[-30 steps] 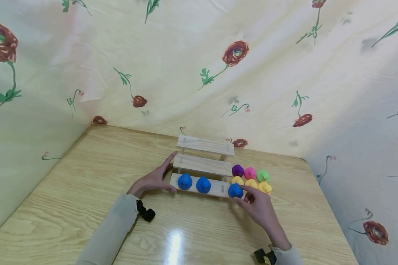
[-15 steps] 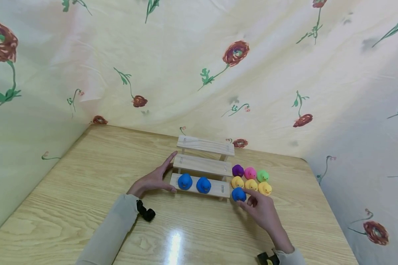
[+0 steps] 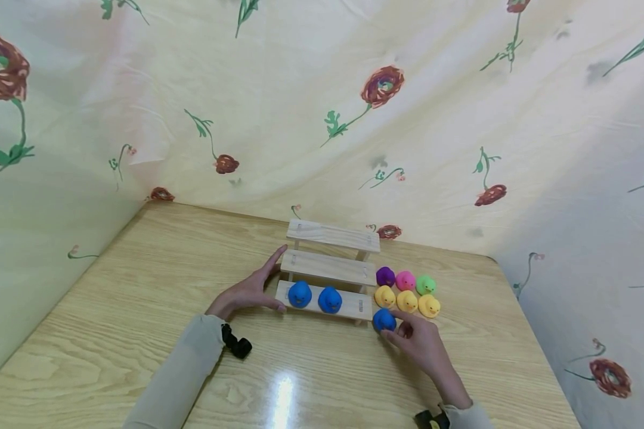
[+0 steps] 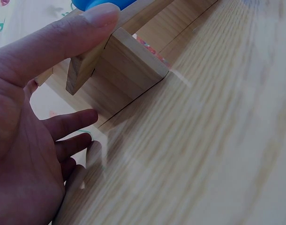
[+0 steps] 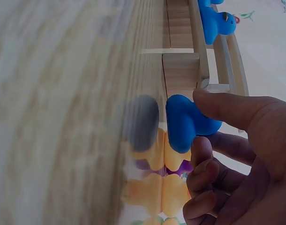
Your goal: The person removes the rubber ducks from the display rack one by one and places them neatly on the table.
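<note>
My right hand [image 3: 421, 345] pinches a blue rubber duck [image 3: 384, 320] between thumb and fingers, just off the right end of the lowest step of a wooden three-step display stand [image 3: 327, 267]. In the right wrist view this duck [image 5: 180, 123] is close over the tabletop, its reflection beside it. On that lowest step sit two more blue ducks, one at the left [image 3: 299, 294] and one near the middle [image 3: 330, 300]. At the stand's left end is my left hand [image 3: 247, 290], fingers spread and fairly straight, the thumb [image 4: 63, 42] along the lowest step's edge.
Right of the stand, yellow ducks [image 3: 406, 301] line up in a row. Behind them stand a purple duck [image 3: 385, 276], a pink duck [image 3: 405, 280] and a green duck [image 3: 426, 284]. A flowered cloth [image 3: 279, 119] rises behind the wooden table [image 3: 204, 232].
The blue duck in my right hand has moved from the lowest step's right end slightly right and nearer, uncovering the yellow row. My left hand has stayed in place.
</note>
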The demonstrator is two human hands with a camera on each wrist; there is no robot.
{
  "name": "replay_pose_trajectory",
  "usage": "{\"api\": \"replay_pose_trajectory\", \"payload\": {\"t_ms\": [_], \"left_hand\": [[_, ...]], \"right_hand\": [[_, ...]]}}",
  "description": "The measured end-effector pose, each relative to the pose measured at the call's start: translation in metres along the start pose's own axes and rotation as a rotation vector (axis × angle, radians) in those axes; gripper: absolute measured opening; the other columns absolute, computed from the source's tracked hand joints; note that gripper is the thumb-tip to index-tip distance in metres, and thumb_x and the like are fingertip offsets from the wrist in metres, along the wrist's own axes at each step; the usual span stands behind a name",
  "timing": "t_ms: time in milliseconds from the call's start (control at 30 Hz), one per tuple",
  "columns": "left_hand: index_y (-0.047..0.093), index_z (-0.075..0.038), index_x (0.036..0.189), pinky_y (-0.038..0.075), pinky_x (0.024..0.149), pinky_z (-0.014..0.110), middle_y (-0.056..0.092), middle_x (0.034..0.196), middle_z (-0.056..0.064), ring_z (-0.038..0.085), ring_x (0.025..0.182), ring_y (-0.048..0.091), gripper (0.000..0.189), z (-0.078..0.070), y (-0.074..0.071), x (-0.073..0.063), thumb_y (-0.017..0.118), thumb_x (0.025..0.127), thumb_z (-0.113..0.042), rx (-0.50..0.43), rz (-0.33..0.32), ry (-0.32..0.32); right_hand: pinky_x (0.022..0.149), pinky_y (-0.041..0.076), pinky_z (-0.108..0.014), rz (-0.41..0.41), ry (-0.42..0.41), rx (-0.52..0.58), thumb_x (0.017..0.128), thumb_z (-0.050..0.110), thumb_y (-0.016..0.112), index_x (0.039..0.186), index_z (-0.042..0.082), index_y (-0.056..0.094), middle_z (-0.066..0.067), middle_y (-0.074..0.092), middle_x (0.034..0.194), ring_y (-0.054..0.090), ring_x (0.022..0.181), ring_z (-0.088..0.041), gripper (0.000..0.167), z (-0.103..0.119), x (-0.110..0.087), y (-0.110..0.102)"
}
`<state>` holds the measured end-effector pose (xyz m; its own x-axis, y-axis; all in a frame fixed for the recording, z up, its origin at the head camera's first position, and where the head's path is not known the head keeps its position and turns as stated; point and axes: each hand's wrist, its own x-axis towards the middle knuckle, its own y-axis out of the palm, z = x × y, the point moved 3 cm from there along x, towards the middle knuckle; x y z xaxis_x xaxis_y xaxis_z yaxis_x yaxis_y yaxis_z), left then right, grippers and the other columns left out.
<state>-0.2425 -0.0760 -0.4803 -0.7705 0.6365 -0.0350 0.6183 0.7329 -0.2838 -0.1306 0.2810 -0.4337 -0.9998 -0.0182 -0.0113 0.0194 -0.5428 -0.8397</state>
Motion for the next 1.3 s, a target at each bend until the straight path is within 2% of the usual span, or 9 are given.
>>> {"api": "replay_pose_trajectory", "payload": {"t_ms": [200,367,600,733,833,1033,1300], "left_hand": [[-0.005,-0.044,0.159,0.01,0.125,0.063,-0.002,0.171,0.01,0.04,0.157,0.007,0.13,0.003,0.0,0.0,0.09,0.074,-0.024,-0.009,-0.006,-0.014],[-0.005,-0.045,0.159,0.01,0.125,0.063,-0.001,0.171,0.013,0.04,0.157,0.007,0.13,0.003,0.0,-0.001,0.09,0.074,-0.023,-0.009,-0.009,-0.014],[-0.004,-0.052,0.156,0.01,0.125,0.062,0.0,0.171,0.013,0.04,0.157,0.008,0.129,0.002,-0.001,-0.001,0.09,0.073,-0.022,-0.01,-0.009,-0.027],[-0.006,-0.047,0.158,0.01,0.125,0.064,0.001,0.17,0.015,0.041,0.157,0.008,0.13,0.001,0.0,-0.002,0.09,0.074,-0.023,-0.002,-0.008,-0.03],[-0.006,-0.047,0.158,0.01,0.124,0.064,0.003,0.17,0.015,0.04,0.157,0.008,0.129,0.0,0.0,-0.001,0.09,0.074,-0.023,-0.004,-0.012,-0.045],[-0.003,-0.055,0.155,0.009,0.124,0.065,0.004,0.17,0.015,0.038,0.158,0.009,0.127,0.0,0.0,0.0,0.09,0.074,-0.024,-0.018,-0.02,-0.076],[-0.002,-0.057,0.154,0.009,0.125,0.063,-0.001,0.171,0.011,0.038,0.158,0.007,0.126,-0.001,0.001,-0.002,0.089,0.075,-0.024,-0.032,-0.015,-0.056]], "right_hand": [[0.055,0.039,-0.018,0.018,0.018,-0.001,0.084,0.016,0.081,0.122,0.004,0.071,0.001,0.06,0.072,0.047,0.064,-0.007,0.042,-0.002,0.001,0.002],[0.053,0.038,-0.018,0.026,0.025,0.0,0.084,0.018,0.081,0.123,0.005,0.071,0.001,0.06,0.072,0.048,0.064,-0.008,0.042,-0.004,0.003,0.003],[0.052,0.037,-0.018,0.036,0.03,-0.001,0.084,0.019,0.081,0.124,0.006,0.07,0.001,0.06,0.072,0.048,0.064,-0.008,0.043,-0.005,0.003,0.003],[0.053,0.038,-0.018,0.037,0.033,-0.003,0.084,0.021,0.082,0.125,0.007,0.069,0.001,0.06,0.072,0.048,0.064,-0.008,0.045,-0.003,0.002,0.001],[0.052,0.039,-0.018,0.019,0.015,0.004,0.083,0.022,0.082,0.124,0.007,0.069,0.001,0.06,0.071,0.047,0.061,-0.006,0.046,-0.001,0.001,-0.003],[0.051,0.038,-0.018,-0.022,-0.036,0.011,0.085,0.021,0.08,0.124,0.006,0.068,0.002,0.058,0.069,0.045,0.059,-0.004,0.043,0.005,0.001,-0.011],[0.053,0.036,-0.018,-0.059,-0.109,0.036,0.085,0.016,0.08,0.121,0.003,0.069,0.002,0.055,0.069,0.044,0.062,-0.004,0.04,0.021,0.004,-0.017]]}}
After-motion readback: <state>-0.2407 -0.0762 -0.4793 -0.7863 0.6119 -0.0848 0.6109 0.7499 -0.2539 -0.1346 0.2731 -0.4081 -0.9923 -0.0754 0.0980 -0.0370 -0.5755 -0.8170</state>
